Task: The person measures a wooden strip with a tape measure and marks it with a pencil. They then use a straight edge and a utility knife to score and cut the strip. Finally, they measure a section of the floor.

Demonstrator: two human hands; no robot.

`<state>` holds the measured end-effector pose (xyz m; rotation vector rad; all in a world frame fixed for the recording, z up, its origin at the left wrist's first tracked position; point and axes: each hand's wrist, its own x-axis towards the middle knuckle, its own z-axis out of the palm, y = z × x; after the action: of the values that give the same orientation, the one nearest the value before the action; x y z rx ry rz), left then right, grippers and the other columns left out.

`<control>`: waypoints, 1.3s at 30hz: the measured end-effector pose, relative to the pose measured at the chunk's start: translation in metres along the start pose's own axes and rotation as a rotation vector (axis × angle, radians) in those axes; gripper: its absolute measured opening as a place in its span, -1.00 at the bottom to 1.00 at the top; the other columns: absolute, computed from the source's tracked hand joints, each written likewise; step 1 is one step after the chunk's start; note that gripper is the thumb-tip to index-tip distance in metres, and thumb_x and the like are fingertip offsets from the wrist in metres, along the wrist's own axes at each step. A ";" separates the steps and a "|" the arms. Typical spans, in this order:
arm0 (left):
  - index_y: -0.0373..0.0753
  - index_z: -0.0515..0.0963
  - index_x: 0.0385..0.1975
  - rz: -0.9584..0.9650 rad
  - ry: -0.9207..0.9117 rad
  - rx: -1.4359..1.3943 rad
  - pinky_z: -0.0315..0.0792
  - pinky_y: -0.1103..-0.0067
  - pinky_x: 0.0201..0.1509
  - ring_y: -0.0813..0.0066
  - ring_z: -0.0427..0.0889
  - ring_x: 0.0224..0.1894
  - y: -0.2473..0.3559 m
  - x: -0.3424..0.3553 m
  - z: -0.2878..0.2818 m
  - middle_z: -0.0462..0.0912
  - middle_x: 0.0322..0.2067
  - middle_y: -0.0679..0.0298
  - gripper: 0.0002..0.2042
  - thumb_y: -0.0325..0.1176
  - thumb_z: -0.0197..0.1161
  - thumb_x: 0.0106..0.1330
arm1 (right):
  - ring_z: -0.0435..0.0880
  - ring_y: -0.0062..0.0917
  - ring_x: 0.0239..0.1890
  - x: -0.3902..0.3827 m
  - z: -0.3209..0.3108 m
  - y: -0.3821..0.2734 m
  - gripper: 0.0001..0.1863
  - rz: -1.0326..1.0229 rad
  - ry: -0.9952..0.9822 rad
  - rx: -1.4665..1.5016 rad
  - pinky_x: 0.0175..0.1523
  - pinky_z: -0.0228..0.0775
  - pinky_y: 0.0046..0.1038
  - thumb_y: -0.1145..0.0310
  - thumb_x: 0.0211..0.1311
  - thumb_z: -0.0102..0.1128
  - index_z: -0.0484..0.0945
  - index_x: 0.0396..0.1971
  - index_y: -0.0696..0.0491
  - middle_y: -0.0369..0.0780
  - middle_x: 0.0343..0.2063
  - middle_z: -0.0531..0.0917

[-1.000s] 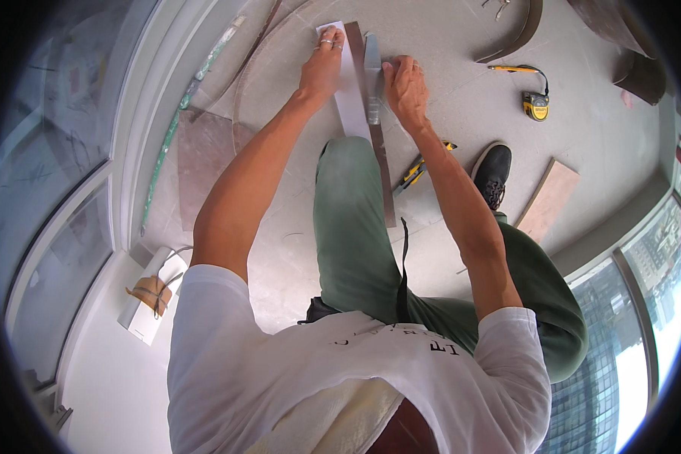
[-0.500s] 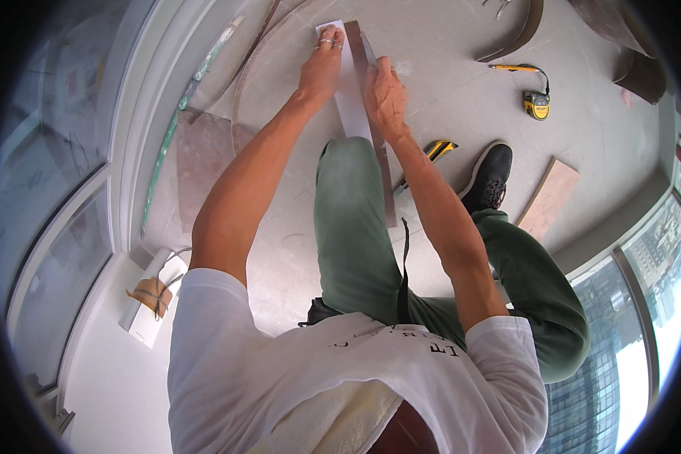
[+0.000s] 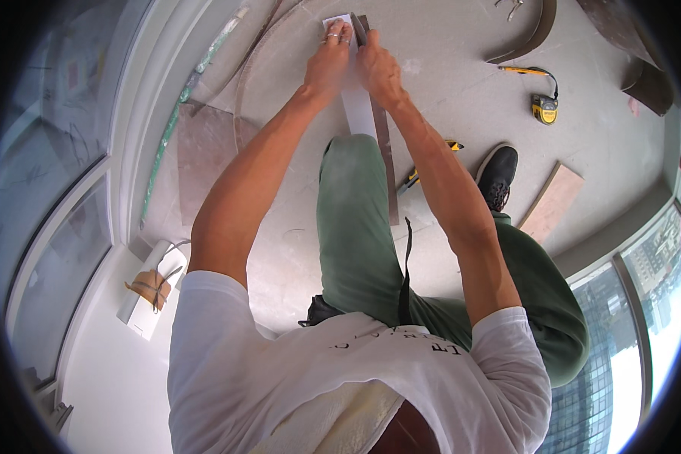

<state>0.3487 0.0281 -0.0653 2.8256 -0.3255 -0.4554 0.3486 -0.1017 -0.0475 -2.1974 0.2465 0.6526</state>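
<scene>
Head view: at twelve o'clock, the left hand (image 3: 327, 64) presses flat on a white strip (image 3: 358, 106) lying on the floor (image 3: 446, 83). The right hand (image 3: 380, 72), just beside it, grips a dark brown strip (image 3: 384, 163) alongside. A yellow tape measure (image 3: 544, 110) lies at two o'clock.

- I see a long, narrow white strip (image 3: 358, 106) lying flat on the grey floor, running away from me.
- A thin dark brown wooden strip (image 3: 384, 163) lies touching its right edge, parallel.
</scene>
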 end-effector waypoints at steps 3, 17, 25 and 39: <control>-0.29 0.09 0.46 -0.023 -0.047 -0.070 0.41 0.32 0.38 0.15 0.12 0.51 0.003 -0.001 -0.007 0.07 0.49 0.09 -0.42 -0.54 -0.03 0.43 | 0.67 0.17 -0.20 0.007 0.005 0.003 -0.67 -0.010 0.006 -0.037 -0.08 0.48 0.06 0.30 0.33 0.03 0.21 -0.04 0.11 0.19 -0.32 0.68; -0.37 0.02 0.46 -0.039 -0.151 -0.084 0.34 0.34 0.42 -0.04 0.25 0.43 0.011 -0.001 -0.020 0.04 0.48 -0.05 0.21 -0.36 0.70 -0.26 | 0.70 0.03 -0.29 -0.133 0.037 0.103 -0.79 -0.107 -0.042 -0.143 -0.24 0.55 -0.05 0.39 0.38 -0.02 0.30 -0.06 0.12 0.06 -0.36 0.68; -0.34 0.05 0.47 -0.041 -0.151 -0.104 0.38 0.33 0.41 0.03 0.20 0.46 0.014 0.002 -0.020 0.03 0.49 0.03 0.17 -0.38 0.67 -0.22 | 0.58 0.16 -0.36 -0.214 0.058 0.167 -0.67 -0.155 -0.052 -0.035 -0.26 0.35 0.10 0.39 0.38 0.03 0.18 0.02 0.13 0.13 -0.49 0.59; -0.26 0.09 0.47 -0.027 -0.051 -0.027 0.52 0.32 0.30 0.11 0.35 0.38 -0.001 0.002 -0.002 0.02 0.50 0.22 0.16 -0.41 0.67 -0.25 | 0.66 0.18 -0.33 -0.003 0.000 0.027 -0.75 -0.155 0.103 0.004 -0.19 0.46 0.10 0.29 0.43 -0.06 0.24 -0.07 0.12 0.17 -0.45 0.66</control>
<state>0.3516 0.0292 -0.0645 2.7988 -0.2887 -0.5342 0.3360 -0.1189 -0.0636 -2.2230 0.1284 0.4544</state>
